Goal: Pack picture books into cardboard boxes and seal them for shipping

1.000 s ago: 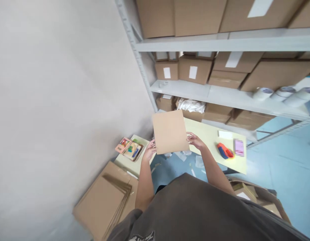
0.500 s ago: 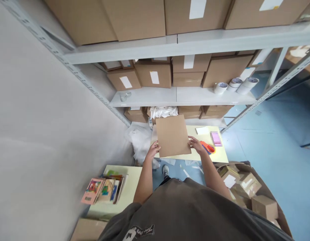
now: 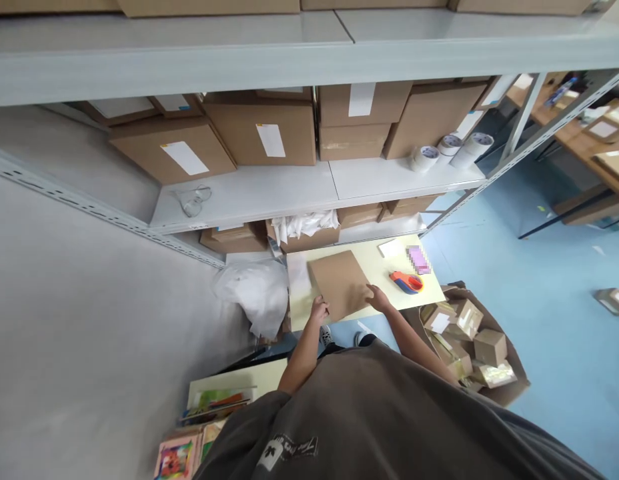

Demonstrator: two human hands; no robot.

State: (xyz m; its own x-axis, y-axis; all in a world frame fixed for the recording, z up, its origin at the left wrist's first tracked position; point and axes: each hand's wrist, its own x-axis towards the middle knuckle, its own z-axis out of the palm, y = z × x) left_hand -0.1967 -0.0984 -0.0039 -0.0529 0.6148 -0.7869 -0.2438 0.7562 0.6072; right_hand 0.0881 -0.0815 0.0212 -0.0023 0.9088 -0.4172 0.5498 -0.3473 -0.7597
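A flat brown piece of cardboard (image 3: 339, 283) tilts over the pale yellow table (image 3: 300, 303), its near edge reaching past the table's front. At its lower left corner my left hand (image 3: 319, 310) is closed on the edge. My right hand (image 3: 377, 299) grips the right edge, its fingers a little blurred. To the right of that hand lies an orange and blue tape dispenser (image 3: 407, 283). Behind the dispenser are a pixelated pink-purple item (image 3: 418, 260) and a small white block (image 3: 390, 249).
Shelving (image 3: 249, 193) ahead carries cartons (image 3: 289, 143), tape rolls (image 3: 424, 159) and clear glasses (image 3: 192, 200). A large carton of small boxes (image 3: 512, 380) stands right on the floor. White plastic bags (image 3: 254, 287) lie left of the table; books (image 3: 177, 457) sit lower left.
The cardboard has turned and come down closer to the table, with both hands still on it. My view has shifted, and a second shoe now shows below.
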